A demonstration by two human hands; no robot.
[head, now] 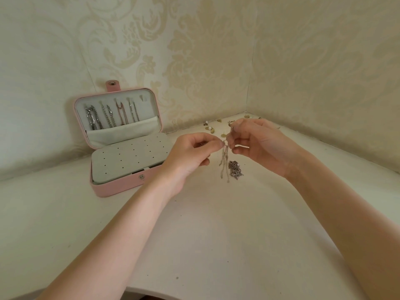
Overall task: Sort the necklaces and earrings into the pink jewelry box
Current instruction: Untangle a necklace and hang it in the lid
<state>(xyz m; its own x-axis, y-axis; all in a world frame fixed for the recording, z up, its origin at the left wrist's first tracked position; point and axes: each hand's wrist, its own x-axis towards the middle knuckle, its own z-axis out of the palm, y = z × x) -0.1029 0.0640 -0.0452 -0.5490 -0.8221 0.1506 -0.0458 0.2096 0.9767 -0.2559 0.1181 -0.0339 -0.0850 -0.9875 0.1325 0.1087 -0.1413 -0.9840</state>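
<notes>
Over the white bench [216,234], head view: I see 2 hands raised mid-frame. Left hand [190,156] pinches a thin chain necklace [225,161] btwn thumb & finger; right hand [255,144] pinches its upper end, strands hanging blurred above the bench. 1 more necklace [236,169] lies heaped just beside, on the bench. Pink jewelry box [121,185] sits open at left, lid upright w/ approx 4 chains [112,115] hung inside; perforated grey earring panel [129,156] below. Small gold earrings [211,129] scattered by the wall corner, at least 6, too small to count exactly.
</notes>
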